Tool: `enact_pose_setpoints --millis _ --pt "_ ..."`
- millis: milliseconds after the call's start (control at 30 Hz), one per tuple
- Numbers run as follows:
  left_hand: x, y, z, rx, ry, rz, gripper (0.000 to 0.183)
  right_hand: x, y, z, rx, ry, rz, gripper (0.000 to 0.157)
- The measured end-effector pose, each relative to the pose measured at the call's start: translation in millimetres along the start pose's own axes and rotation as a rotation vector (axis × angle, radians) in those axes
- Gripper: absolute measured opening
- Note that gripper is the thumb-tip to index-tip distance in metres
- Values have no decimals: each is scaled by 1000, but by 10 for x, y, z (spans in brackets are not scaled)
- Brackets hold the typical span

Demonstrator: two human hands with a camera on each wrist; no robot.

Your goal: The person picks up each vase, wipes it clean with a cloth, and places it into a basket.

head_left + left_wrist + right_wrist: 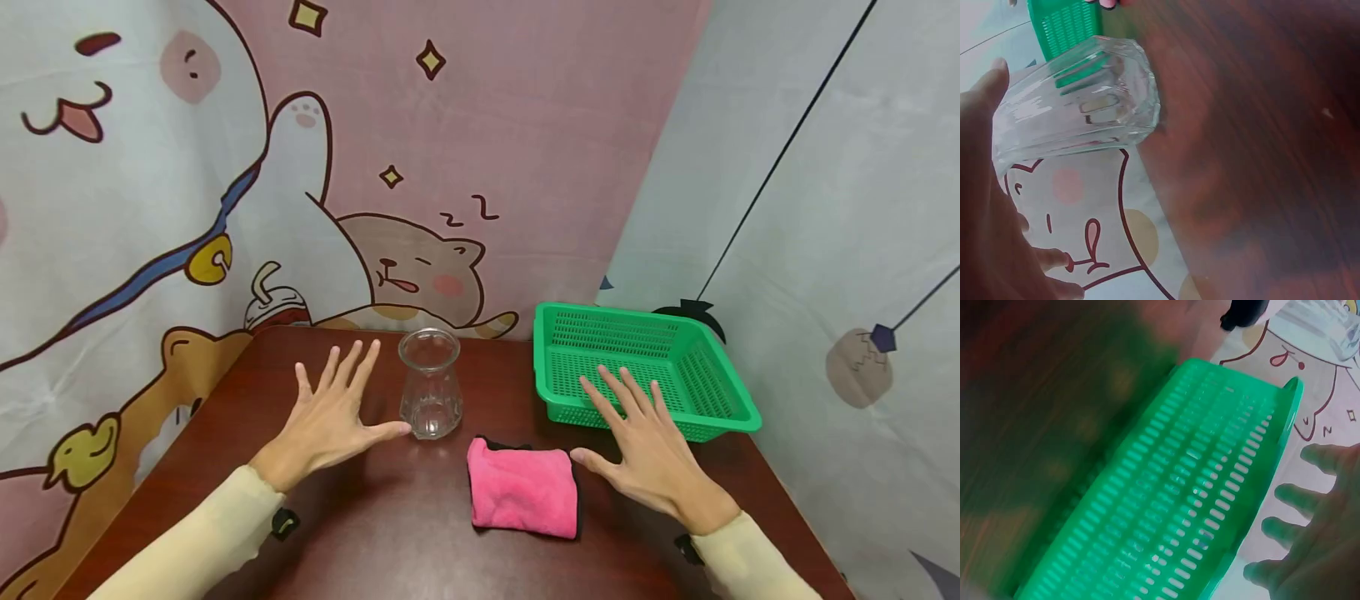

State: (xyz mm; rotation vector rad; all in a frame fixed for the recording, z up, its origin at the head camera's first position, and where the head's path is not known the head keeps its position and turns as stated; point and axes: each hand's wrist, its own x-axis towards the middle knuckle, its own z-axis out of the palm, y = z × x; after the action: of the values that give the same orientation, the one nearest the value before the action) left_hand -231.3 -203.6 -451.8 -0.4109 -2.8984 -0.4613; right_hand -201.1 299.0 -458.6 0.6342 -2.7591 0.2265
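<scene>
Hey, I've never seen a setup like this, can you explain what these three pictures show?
There's no robot here, just a person's bare left hand and right hand, fingers spread. The widest picture comes from a camera on the head, looking forward and down. The others come from wrist cameras: the left one sees a clear glass vase up close, the right one a green plastic basket. Both stand on a dark reddish table, with a pink cloth lying nearer the person. Neither hand holds anything.
</scene>
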Motion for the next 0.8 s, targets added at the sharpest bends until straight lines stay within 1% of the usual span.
enact_pose_setpoints --millis 233,367,467,633,800 --pt "109 100 -54 -22 67 34 134 -60 -158 38 13 59 -84 98" --pt "177 180 -114 -49 110 64 132 -67 -243 60 9 97 -156 94" --pt "227 243 -162 -47 139 97 129 -50 -313 71 11 115 -212 91" --pt "316 347 -205 -42 158 144 126 -38 -443 88 21 111 -286 88" --pt "394 430 -212 -49 167 171 122 -27 -570 102 27 75 -339 84"
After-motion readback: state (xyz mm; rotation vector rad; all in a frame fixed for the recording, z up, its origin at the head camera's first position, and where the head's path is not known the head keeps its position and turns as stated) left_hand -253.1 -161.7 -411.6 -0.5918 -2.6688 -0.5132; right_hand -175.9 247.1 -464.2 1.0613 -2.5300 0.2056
